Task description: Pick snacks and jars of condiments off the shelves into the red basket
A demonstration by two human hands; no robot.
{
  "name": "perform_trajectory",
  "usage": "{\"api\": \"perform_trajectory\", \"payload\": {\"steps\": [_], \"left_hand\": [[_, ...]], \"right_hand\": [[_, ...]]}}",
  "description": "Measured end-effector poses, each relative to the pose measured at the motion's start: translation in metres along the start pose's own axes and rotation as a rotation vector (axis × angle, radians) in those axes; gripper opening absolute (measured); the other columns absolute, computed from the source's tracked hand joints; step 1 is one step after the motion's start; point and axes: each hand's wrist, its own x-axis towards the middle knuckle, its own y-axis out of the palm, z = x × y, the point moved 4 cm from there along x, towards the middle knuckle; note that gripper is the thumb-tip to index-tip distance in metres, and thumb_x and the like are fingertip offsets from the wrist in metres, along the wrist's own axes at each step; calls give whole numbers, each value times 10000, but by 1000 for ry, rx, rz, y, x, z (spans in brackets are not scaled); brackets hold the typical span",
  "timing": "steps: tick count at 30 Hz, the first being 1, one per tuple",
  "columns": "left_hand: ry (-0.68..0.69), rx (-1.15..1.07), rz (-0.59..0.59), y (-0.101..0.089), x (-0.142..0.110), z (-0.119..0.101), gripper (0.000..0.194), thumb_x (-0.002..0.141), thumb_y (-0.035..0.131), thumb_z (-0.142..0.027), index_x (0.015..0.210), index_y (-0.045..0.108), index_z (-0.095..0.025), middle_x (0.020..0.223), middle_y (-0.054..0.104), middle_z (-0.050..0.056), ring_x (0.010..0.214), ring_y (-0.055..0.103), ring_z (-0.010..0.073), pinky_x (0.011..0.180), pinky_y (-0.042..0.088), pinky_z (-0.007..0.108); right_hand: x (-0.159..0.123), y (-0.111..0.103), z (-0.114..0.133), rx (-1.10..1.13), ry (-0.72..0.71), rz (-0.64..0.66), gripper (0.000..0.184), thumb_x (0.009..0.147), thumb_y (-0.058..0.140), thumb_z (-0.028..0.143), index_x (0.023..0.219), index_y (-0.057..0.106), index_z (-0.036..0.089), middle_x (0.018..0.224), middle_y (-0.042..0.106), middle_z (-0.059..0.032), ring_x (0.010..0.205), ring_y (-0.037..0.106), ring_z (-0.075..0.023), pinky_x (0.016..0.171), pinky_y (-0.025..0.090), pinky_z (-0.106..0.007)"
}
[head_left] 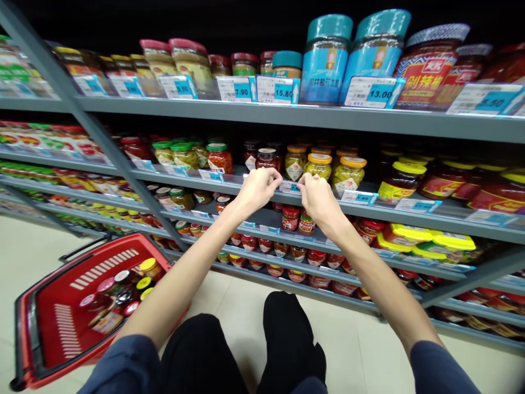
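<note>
Both of my arms reach out to the edge of the middle shelf (229, 186). My left hand (260, 189) is closed in a pinch at the left end of a small price tag (290, 187). At the tag's right end, my right hand (318, 197) pinches with thumb and forefinger. Just behind the tag stand a dark jar with a black lid (268, 158) and a jar of green pickles with a yellow lid (319, 166). Another yellow-lidded jar (349, 174) is right of my right hand. My fingers cover the tag's ends.
A red shopping basket (45, 306) with several jars (123, 295) in it is on the floor at my left. The upper shelf (262, 114) carries large blue-labelled jars (326, 60). A slanting grey upright (104, 131) divides the shelves. Yellow-lidded tubs (410, 232) lie lower right.
</note>
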Motion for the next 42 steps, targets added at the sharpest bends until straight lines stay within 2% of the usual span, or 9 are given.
{"api": "perform_trajectory", "payload": {"steps": [5, 9, 14, 26, 29, 32, 34, 37, 42], "left_hand": [[34, -95, -76, -12, -3, -21, 187, 927, 676, -311, 955, 785, -161, 689, 731, 24, 659, 659, 183, 731, 524, 314], [83, -168, -169, -2, 3, -52, 378, 903, 751, -412, 1153, 764, -129, 1049, 811, 110, 933, 745, 240, 897, 575, 358], [-2, -148, -74, 30, 19, -67, 555, 869, 810, -447, 1267, 712, -74, 1290, 746, 221, 1232, 696, 352, 1097, 526, 485], [10, -399, -56, 53, 25, -58, 493, 883, 801, -324, 1295, 686, -78, 1288, 758, 190, 1162, 753, 284, 1057, 595, 419], [58, -337, -56, 53, 25, -68, 585, 876, 816, -363, 1356, 637, -80, 1372, 711, 203, 1274, 694, 310, 1129, 542, 440], [122, -249, -174, 33, -12, -65, 724, 872, 818, -438, 1469, 539, -137, 1526, 598, 190, 1455, 537, 339, 1239, 422, 480], [81, -196, -276, 12, -63, -35, 676, 939, 730, -475, 1512, 493, -206, 1548, 582, 147, 1483, 500, 318, 1259, 386, 482], [-201, -71, -358, -21, -171, 64, 465, 1047, 522, -460, 1446, 544, -221, 1402, 684, 125, 1343, 619, 265, 1199, 443, 447], [-874, 389, -64, -77, -382, 260, 504, 982, 543, -556, 1215, 650, -122, 1394, 652, 242, 1373, 557, 328, 1182, 405, 470]], "right_hand": [[-28, -35, -16, 197, -3, -190, 277, 1075, 504, 338, 1145, 703, 159, 919, 738, -99, 779, 695, -215, 804, 587, -372], [-54, -71, -60, 134, 173, -526, 448, 1020, 601, 466, 1318, 645, 135, 1233, 722, -184, 1032, 710, -278, 934, 594, -456], [-45, -58, -90, 89, 288, -401, 618, 1000, 622, 462, 1483, 534, 87, 1337, 697, -253, 1202, 675, -351, 1067, 526, -536], [-45, -51, -96, 146, 300, -427, 645, 973, 680, 525, 1449, 573, 104, 1281, 726, -229, 1149, 698, -338, 1053, 537, -520], [-44, -56, -92, 105, 293, -439, 668, 984, 664, 517, 1487, 536, 96, 1342, 691, -241, 1234, 663, -355, 1091, 519, -548], [-65, -61, -70, 58, 198, -498, 653, 1016, 614, 483, 1559, 473, 148, 1542, 552, -227, 1425, 540, -376, 1156, 478, -594], [-101, -51, -49, 94, 99, -558, 572, 1023, 604, 403, 1556, 497, 227, 1601, 509, -164, 1467, 509, -370, 1158, 489, -604], [-179, -3, -25, 283, -1, -549, 456, 976, 633, 267, 1422, 633, 364, 1353, 713, -90, 1247, 694, -363, 1041, 578, -615], [-299, 147, 3, 552, 82, 185, 256, 977, 637, 315, 1209, 739, 348, 1130, 795, -89, 987, 789, -383, 892, 647, -633]]}}
